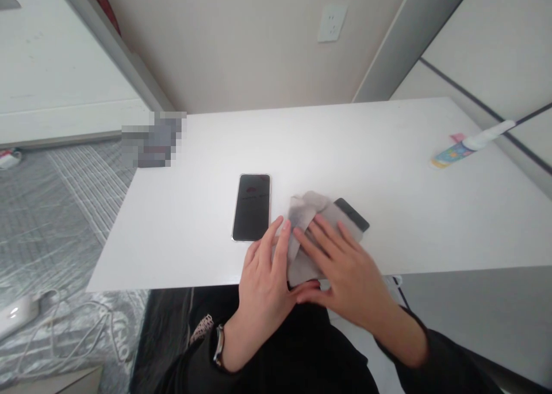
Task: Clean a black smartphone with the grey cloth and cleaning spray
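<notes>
A crumpled light grey cloth (310, 264) lies near the table's front edge, over a flat dark object (352, 214) that shows only at its upper right corner and in a thin strip at its near edge. It looks like a phone, but most of it is hidden. My right hand (345, 267) rests flat on the cloth with its fingers spread. At the cloth's left side is my left hand (267, 279), fingers stretched out and thumb along the near edge. Just beyond my left fingertips, a black-screened phone (252, 207) lies face up.
The white table (194, 227) runs back to a wall with a socket (332, 23). A white-nozzled bottle (457, 153) lies or leans at the far right. A blurred-out grey object (157, 141) sits at the back left corner. Cables (86, 325) trail below left.
</notes>
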### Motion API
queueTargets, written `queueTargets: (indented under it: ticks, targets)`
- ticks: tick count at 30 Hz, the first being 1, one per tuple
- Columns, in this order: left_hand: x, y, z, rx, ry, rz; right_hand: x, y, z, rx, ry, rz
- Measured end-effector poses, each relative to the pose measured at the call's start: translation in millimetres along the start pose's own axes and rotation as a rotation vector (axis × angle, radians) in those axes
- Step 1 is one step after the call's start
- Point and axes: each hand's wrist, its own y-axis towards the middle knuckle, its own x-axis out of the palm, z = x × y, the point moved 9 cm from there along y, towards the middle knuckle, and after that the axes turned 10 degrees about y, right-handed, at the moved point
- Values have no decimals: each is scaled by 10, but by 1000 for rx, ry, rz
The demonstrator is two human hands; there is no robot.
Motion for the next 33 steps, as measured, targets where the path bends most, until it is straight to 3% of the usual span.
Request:
queueTargets:
  ticks: [4,8,13,18,22,24,27,31,33]
  targets:
    - [-3,3,-15,-16,0,-6,35,-9,-10,-96,32,-74]
    - [-6,0,7,8,10,-6,-146,-45,301,83,-90,69]
    - [1,-8,4,3,23,-4,11,-163,20,-140,39,-71]
    - [2,-15,14,20,25,-4,-162,-209,240,34,-93,86]
    - [6,-10,-4,7,25,-26,15,-243,28,-144,32,-74]
    - [-2,-7,-4,14,36,-14,-11,-247,85,-93,2,-42]
    - [-13,-8,7,36,63,16,-164,-282,221,46,-97,115]
    - [0,-4,1,38,86,20,-36,-352,14,-142,-35,-14]
    - [-12,-1,3,41,96,34,-53,-361,90,-64,-72,5]
